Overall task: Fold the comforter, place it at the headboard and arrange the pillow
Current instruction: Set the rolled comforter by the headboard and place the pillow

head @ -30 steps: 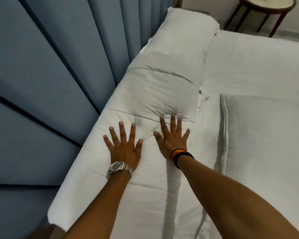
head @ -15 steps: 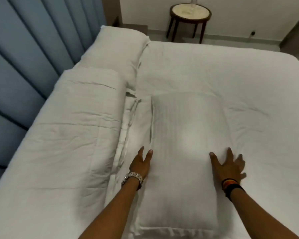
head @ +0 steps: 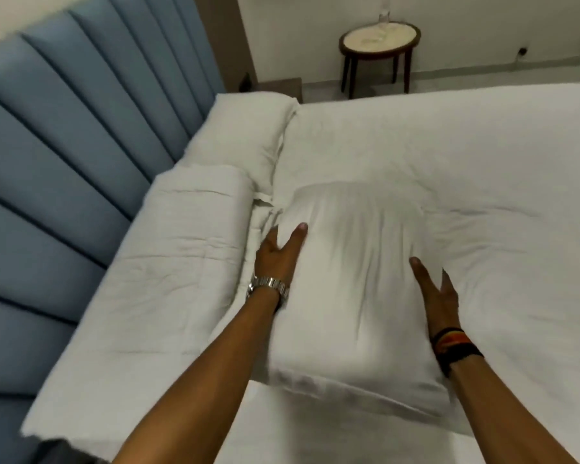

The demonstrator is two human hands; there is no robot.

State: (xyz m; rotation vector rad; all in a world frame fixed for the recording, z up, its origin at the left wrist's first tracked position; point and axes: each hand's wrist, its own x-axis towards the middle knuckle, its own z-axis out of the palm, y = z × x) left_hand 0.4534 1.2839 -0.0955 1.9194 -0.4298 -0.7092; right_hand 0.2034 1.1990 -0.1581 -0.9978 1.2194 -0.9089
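A white pillow (head: 352, 279) is raised off the white bed sheet (head: 466, 155), gripped from both sides. My left hand (head: 277, 254), with a metal watch on its wrist, clasps the pillow's left edge; the thumb lies on top and the fingers are hidden under it. My right hand (head: 437, 293), with dark wristbands, clasps the right edge the same way. The folded white comforter (head: 154, 286) lies in a long strip along the blue padded headboard (head: 67, 155), left of the pillow.
A second white pillow (head: 245, 139) lies at the far end of the comforter against the headboard. Beyond the bed stands a small round side table (head: 379, 41) with a clear bottle on it, near a white wall.
My hands left the comforter and went to the pillow. They now grip its two sides and the pillow has risen and bunched between them.
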